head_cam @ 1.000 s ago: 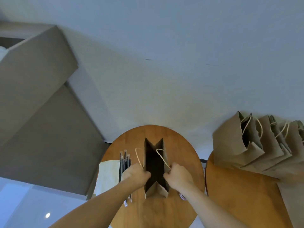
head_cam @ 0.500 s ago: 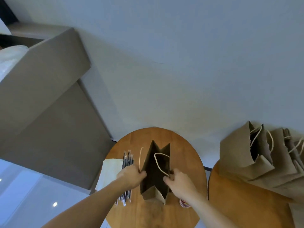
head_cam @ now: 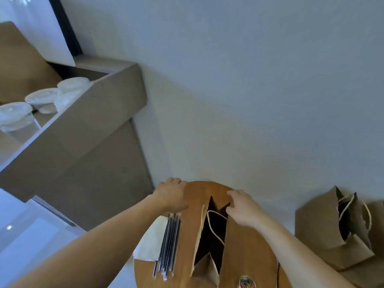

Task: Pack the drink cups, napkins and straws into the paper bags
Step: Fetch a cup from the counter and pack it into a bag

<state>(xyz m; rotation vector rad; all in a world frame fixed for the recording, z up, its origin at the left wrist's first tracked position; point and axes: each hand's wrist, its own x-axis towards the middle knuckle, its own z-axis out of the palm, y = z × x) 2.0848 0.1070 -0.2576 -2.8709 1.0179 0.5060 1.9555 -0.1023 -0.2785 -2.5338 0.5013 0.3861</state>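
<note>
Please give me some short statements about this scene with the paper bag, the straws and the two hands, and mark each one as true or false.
1. The open paper bag stands on the round table. True.
2. The right hand touches the bag's far rim. True.
3. The straws are inside the bag. False: they lie on the table to its left, beside the napkins.
4. The left hand holds a cup. False: it rests at the table's far edge, no cup in it.
5. The lidded cups sit on the left counter. True.

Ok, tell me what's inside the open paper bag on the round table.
The open paper bag shows only a dark interior with one cord handle drooping across its mouth. No cup, napkin or straw is visible inside, but the bottom is too shadowed to see.
</note>
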